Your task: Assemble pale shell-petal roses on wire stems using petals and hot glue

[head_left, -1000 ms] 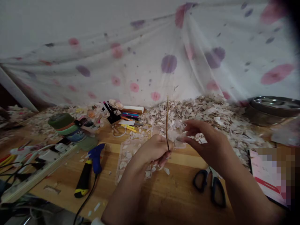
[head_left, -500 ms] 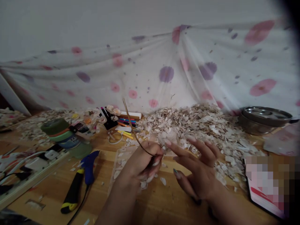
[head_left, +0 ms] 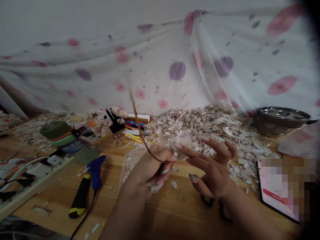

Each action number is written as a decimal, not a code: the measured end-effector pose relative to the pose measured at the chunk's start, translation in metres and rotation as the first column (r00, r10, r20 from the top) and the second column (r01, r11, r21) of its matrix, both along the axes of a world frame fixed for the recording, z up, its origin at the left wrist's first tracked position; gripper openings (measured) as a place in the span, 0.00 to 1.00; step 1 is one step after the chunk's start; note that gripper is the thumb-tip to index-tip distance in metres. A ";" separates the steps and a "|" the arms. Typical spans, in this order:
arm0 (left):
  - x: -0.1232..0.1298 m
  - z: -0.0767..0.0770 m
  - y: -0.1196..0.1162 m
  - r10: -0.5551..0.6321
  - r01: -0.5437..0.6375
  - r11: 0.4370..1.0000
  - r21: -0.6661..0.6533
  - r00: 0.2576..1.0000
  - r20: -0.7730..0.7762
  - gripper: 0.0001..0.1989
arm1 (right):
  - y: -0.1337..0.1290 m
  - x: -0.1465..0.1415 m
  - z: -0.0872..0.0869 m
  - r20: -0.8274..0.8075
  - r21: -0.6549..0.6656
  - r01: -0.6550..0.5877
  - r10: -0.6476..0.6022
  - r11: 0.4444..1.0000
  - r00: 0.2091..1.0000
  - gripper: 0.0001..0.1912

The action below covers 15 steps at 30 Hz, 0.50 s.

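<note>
Between the thumb and fingers of my left hand (head_left: 152, 166) is a thin brown stem (head_left: 138, 121), curving up and to the left. At its lower end, just past the fingertips, sits a cluster of translucent whitish petals (head_left: 180, 143). My right hand (head_left: 215, 170) is to the right with its fingers spread; the index fingertip is at the petals, though whether it presses on them I cannot tell. Under both hands lies a clear tray (head_left: 124, 166) with pale flakes, partly hidden by my left arm.
A blue glue gun (head_left: 95, 170) and a black-yellow tool handle (head_left: 79, 196) lie left, near a power strip (head_left: 37, 186) and a green jar (head_left: 65, 140). Pale flakes (head_left: 207, 121) are heaped behind. A metal pan (head_left: 282, 120) and a tablet-like screen (head_left: 270, 186) are at right.
The whole view has shifted slightly, so the table sits higher in it. My left hand keeps its grip on the stem; my right fingers have moved slightly at the petals.
</note>
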<state>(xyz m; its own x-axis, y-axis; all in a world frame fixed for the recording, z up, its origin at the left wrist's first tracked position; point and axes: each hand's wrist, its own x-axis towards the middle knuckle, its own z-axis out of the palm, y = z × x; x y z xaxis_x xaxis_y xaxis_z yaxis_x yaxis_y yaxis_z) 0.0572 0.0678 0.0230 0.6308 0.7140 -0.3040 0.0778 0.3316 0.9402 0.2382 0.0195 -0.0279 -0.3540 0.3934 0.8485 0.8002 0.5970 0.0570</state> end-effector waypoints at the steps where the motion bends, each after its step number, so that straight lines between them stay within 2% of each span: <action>1: 0.000 0.000 0.000 0.006 -0.006 1.000 0.007 1.000 0.002 0.14 | 0.000 0.001 0.000 0.004 -0.001 0.000 0.000 1.000 1.000 0.10; 10: 0.000 0.002 -0.007 0.006 -0.008 1.000 0.017 0.998 0.066 0.15 | -0.005 0.001 0.002 0.041 0.058 0.029 -0.031 0.998 0.999 0.11; 13: 0.001 0.005 -0.018 0.037 -0.037 0.999 0.004 0.999 0.039 0.15 | -0.010 0.001 0.008 0.059 0.067 0.041 -0.045 0.997 0.997 0.09; 15: 0.001 0.005 -0.026 0.082 -0.081 0.995 0.051 0.997 -0.016 0.15 | -0.017 0.002 0.010 0.068 0.073 0.021 -0.026 0.997 0.997 0.08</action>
<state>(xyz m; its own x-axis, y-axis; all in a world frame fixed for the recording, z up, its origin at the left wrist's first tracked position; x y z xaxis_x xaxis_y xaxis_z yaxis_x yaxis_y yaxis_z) 0.0584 0.0420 0.0284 0.5646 0.7773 -0.2776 0.0695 0.2903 0.9544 0.2404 0.0026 -0.0181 -0.4041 0.3405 0.8490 0.8064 0.5707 0.1549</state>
